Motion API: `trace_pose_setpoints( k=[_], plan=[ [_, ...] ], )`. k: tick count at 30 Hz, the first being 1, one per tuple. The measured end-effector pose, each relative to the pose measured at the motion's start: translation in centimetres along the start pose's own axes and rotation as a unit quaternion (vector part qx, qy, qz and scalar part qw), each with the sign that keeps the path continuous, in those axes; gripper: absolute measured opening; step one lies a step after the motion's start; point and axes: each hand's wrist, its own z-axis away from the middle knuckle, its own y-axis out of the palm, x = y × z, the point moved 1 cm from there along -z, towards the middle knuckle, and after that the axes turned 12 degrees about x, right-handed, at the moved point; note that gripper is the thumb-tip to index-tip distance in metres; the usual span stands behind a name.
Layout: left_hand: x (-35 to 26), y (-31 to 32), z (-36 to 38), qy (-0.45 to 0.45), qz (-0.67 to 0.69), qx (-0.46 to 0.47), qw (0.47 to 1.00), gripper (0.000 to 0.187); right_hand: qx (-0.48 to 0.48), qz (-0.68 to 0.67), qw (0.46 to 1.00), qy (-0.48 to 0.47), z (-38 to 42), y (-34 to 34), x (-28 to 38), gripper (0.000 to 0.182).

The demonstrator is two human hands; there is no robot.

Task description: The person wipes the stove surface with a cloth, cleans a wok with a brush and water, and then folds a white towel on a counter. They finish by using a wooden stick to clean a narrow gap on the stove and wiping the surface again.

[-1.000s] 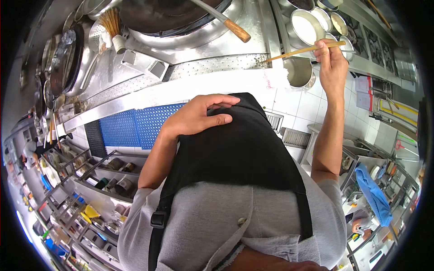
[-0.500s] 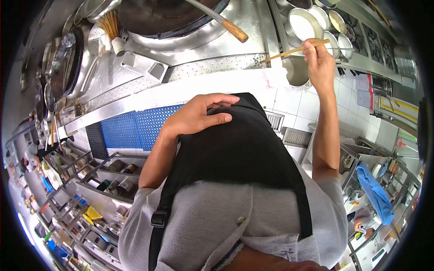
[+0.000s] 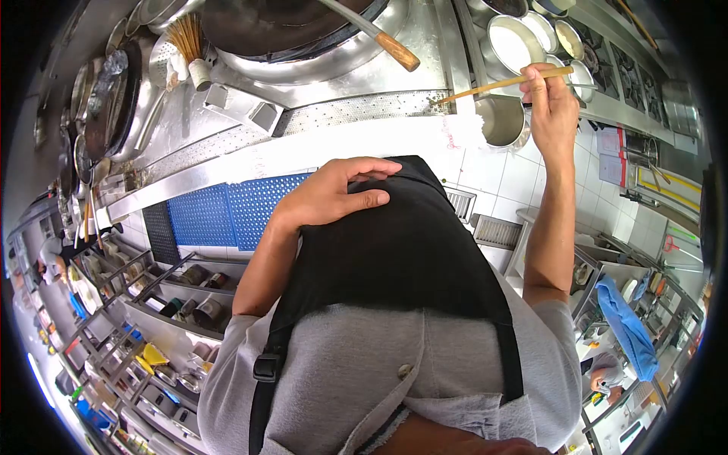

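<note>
My right hand (image 3: 553, 110) pinches a long, thin wooden stick (image 3: 497, 86), like a cooking chopstick. Its far end points left, over the perforated strip along the stove's front. Below the stick and left of the hand is a round metal pot (image 3: 502, 121). A thin metal handle (image 3: 585, 86) shows just right of my fingers; whether I hold it cannot be told. On the front of the black apron (image 3: 379, 250) lies my left hand (image 3: 334, 189), fingers stretched out and holding nothing.
A large wok (image 3: 280, 30) sits on the stove, with a wood-handled tool (image 3: 397, 51) across it. Several pots with pale contents, including a white-filled pot (image 3: 516, 42), stand at the upper right. A bamboo brush (image 3: 186, 38) lies left of the wok. Blue mats (image 3: 201, 216) cover floor below.
My right hand has moved slightly right with the wooden stick, showing more of the metal pot below. My left hand has stayed on the apron.
</note>
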Motion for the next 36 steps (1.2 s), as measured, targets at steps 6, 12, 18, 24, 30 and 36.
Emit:
trace_pose_setpoints(
  k=[6,12,18,24,30,36],
  plan=[
    [-0.1,-0.1,0.2,-0.004,-0.001,-0.002,1.000,0.049,0.014,-0.028,0.999,0.019,0.1,0.7,-1.1,0.031],
    [1.3,-0.7,0.7,-0.007,0.012,-0.019,1.000,0.045,0.019,-0.028,0.999,0.021,0.4,1.9,-1.0,0.029],
    [2.3,-1.4,2.0,-0.068,-0.059,-0.071,0.993,0.035,0.002,-0.019,1.000,-0.001,-0.2,2.2,-0.3,0.027],
    [6.3,-2.7,4.6,-0.204,-0.217,-0.070,0.952,0.031,0.013,-0.007,1.000,-0.018,-1.0,3.7,-2.0,0.030],
    [16.2,-3.1,7.8,-0.245,-0.273,-0.053,0.929,0.045,-0.041,0.008,0.999,-0.014,-1.2,2.1,-2.0,0.033],
    [24.3,-2.0,9.3,-0.344,-0.257,-0.109,0.897,0.041,-0.004,-0.025,0.998,-0.051,-3.1,0.5,-2.3,0.033]
  ],
)
